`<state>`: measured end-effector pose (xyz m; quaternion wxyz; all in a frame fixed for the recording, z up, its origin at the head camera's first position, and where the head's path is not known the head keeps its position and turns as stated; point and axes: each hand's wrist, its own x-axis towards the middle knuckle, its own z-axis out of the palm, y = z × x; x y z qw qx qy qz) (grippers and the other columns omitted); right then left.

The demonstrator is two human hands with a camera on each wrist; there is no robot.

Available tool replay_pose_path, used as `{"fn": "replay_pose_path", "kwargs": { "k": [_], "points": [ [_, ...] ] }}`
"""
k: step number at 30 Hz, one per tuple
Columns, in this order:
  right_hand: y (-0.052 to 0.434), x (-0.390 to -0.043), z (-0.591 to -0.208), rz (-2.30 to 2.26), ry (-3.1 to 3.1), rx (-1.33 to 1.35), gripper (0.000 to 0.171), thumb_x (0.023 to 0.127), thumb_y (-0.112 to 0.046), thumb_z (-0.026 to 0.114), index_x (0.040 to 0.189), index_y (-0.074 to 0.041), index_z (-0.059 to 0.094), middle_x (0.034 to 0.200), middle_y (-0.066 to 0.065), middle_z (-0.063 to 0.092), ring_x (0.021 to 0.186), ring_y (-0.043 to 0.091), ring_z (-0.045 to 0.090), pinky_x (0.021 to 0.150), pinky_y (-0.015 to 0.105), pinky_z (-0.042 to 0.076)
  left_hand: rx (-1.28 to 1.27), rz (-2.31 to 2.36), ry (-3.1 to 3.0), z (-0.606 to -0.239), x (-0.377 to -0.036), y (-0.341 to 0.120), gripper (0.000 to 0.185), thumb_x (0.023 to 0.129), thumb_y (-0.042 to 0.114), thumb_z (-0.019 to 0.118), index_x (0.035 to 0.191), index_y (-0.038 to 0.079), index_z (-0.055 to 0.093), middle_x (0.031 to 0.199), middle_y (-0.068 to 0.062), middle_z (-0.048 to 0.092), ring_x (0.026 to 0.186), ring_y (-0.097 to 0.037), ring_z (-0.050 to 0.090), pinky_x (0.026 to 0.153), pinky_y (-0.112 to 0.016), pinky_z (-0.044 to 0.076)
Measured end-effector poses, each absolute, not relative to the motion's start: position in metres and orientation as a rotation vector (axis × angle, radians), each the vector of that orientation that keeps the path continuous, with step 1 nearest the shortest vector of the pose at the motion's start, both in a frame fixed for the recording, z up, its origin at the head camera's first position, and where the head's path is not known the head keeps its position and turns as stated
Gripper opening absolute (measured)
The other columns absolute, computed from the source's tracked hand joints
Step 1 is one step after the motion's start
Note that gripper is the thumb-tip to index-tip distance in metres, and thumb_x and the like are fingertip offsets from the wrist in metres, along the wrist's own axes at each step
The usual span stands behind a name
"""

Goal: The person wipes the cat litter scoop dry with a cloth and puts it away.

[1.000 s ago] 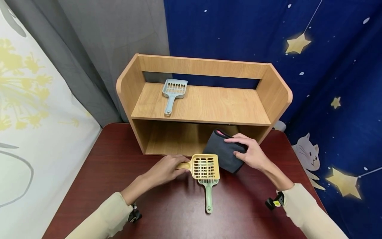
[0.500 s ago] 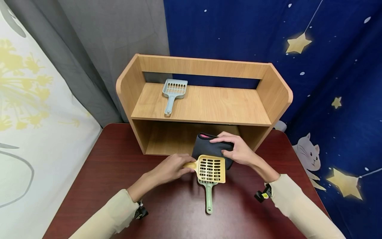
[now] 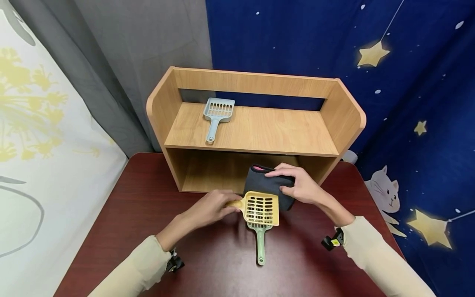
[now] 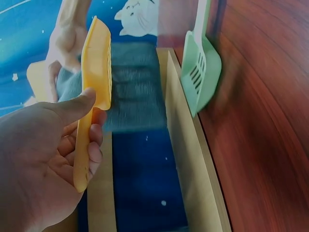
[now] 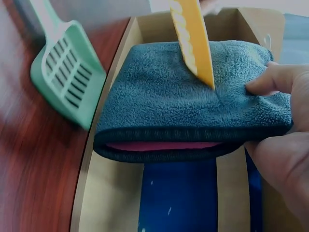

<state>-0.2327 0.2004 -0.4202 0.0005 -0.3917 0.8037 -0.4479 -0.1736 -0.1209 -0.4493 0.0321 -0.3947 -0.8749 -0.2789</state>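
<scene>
My left hand (image 3: 213,208) grips the handle of a yellow litter scoop (image 4: 96,72), its thumb along the handle in the left wrist view. The slotted pan points right. My right hand (image 3: 305,184) pinches a folded dark grey cloth (image 3: 261,181) with a dark edge and a pink inner side. The cloth lies right behind the yellow pan; in the right wrist view the scoop's edge (image 5: 205,58) overlaps it, and I cannot tell whether they touch. A green litter scoop (image 3: 260,245) lies on the table, its pan partly hidden under the yellow one.
Behind the hands stands a two-level wooden shelf (image 3: 274,130) on the dark red table (image 3: 148,214). A light blue litter scoop (image 3: 212,128) lies on its upper board, at the left. Grey and blue curtains hang behind.
The cloth has moved left to behind the yellow scoop, then slightly back right. The yellow scoop has shifted a little right. The green and light blue scoops stay in place.
</scene>
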Motion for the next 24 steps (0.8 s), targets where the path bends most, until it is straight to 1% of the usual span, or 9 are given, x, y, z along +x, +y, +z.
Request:
{"fn": "replay_pose_path", "kwargs": {
  "k": [5, 10, 14, 19, 24],
  "points": [
    [0.218, -0.233, -0.424, -1.39, 2.564, -1.204, 0.057, 0.078, 0.018, 0.072, 0.128, -0.01, 0.077, 0.119, 0.005, 0.07, 0.11, 0.017, 0.06, 0.089, 0.023, 0.047, -1.2, -0.847, -2.675, -0.449, -0.174, -0.131, 0.03, 0.097, 0.015, 0.078, 0.124, 0.003, 0.076, 0.11, -0.005, 0.076, 0.097, -0.014, 0.072, 0.084, -0.035, 0.059],
    [0.216, -0.234, -0.425, -1.407, 2.552, -1.221, 0.058, 0.078, 0.018, 0.072, 0.127, -0.013, 0.078, 0.119, 0.003, 0.07, 0.111, 0.017, 0.061, 0.091, 0.023, 0.047, -1.192, -0.833, -2.665, -0.449, -0.176, -0.13, 0.031, 0.097, 0.016, 0.078, 0.124, 0.002, 0.076, 0.11, -0.006, 0.076, 0.097, -0.015, 0.072, 0.084, -0.035, 0.059],
    [0.204, -0.236, -0.419, -1.416, 2.576, -1.228, 0.055, 0.078, 0.015, 0.073, 0.125, -0.013, 0.079, 0.117, 0.004, 0.072, 0.108, 0.017, 0.062, 0.088, 0.023, 0.048, -1.191, -0.795, -2.653, -0.448, -0.177, -0.123, 0.03, 0.097, 0.017, 0.078, 0.122, 0.001, 0.076, 0.106, -0.004, 0.075, 0.094, -0.014, 0.07, 0.084, -0.035, 0.059],
    [0.187, -0.238, -0.413, -1.403, 2.582, -1.258, 0.054, 0.077, 0.014, 0.072, 0.123, -0.013, 0.08, 0.117, 0.005, 0.072, 0.105, 0.019, 0.063, 0.081, 0.024, 0.048, -1.213, -0.787, -2.639, -0.445, -0.178, -0.11, 0.027, 0.096, 0.018, 0.079, 0.118, 0.003, 0.077, 0.099, -0.001, 0.072, 0.084, -0.009, 0.064, 0.079, -0.03, 0.056],
    [0.175, -0.239, -0.413, -1.384, 2.572, -1.286, 0.054, 0.077, 0.012, 0.071, 0.124, -0.015, 0.08, 0.118, 0.005, 0.072, 0.105, 0.019, 0.063, 0.078, 0.025, 0.05, -1.22, -0.805, -2.639, -0.442, -0.179, -0.101, 0.026, 0.095, 0.018, 0.08, 0.117, 0.005, 0.078, 0.098, 0.0, 0.071, 0.083, -0.008, 0.062, 0.076, -0.027, 0.054]
  ]
}}
